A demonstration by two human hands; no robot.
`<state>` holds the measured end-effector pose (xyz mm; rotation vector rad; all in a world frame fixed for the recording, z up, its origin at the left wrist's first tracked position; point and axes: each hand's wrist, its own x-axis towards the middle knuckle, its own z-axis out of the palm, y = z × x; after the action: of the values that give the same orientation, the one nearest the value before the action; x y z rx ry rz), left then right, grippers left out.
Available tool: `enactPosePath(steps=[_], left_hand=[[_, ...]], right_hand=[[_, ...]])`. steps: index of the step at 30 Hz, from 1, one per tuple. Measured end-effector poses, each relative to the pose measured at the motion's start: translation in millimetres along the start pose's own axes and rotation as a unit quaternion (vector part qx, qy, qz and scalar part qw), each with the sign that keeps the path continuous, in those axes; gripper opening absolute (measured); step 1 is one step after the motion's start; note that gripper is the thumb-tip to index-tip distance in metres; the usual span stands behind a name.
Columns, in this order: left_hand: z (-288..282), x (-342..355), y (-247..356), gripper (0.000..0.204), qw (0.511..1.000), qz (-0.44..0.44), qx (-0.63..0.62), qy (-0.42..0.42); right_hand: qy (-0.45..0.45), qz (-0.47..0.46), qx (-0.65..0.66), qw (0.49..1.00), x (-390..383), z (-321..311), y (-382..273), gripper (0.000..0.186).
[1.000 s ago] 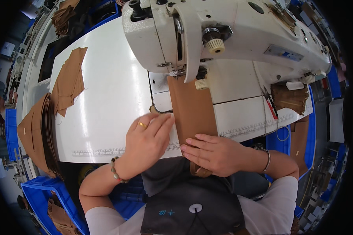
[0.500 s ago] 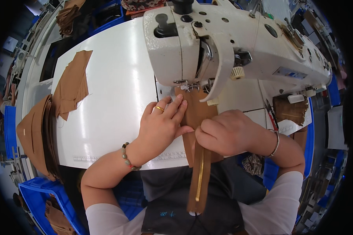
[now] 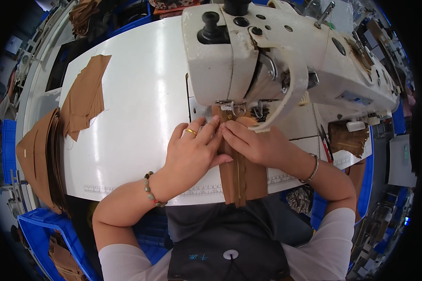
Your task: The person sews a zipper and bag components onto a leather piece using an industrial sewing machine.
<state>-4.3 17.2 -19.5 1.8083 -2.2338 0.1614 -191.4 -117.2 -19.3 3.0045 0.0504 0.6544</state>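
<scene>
A brown fabric panel (image 3: 255,181) lies under the front of the white sewing machine (image 3: 286,51). On top of it runs a brown zipper (image 3: 239,180) with gold teeth, its far end close to the presser foot (image 3: 230,107). My left hand (image 3: 194,145) rests flat along the left side of the panel, fingers stretched toward the foot and thumb apart. My right hand (image 3: 262,146) is closed, with fingertips pressed on the zipper just in front of the foot, touching my left fingers. Its fingers partly hide the zipper.
Brown cut pieces (image 3: 86,98) lie at the table's left, beside a hanging stack of brown panels (image 3: 40,159). Red-handled snips (image 3: 326,145) and a dark brown piece (image 3: 347,139) lie at right. A blue crate (image 3: 56,234) stands lower left.
My right hand has moved forward and left, bringing the zipper up to the presser foot. The zipper, which hung over my lap, now lies along the panel. My left hand stays nearly in place.
</scene>
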Motion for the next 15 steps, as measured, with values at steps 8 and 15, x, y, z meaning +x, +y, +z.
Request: enactPosePath(steps=[8,15], left_hand=[[-1,-1,0,0.068,1.0,-0.006,-0.012,-0.002],[-2,0,0,0.068,1.0,-0.007,-0.028,-0.012]], right_hand=[[-0.044,-0.016,0.132,0.99,-13,-21,18,0.036],[-0.036,-0.114,0.037,0.992,-24,-18,10,0.034]])
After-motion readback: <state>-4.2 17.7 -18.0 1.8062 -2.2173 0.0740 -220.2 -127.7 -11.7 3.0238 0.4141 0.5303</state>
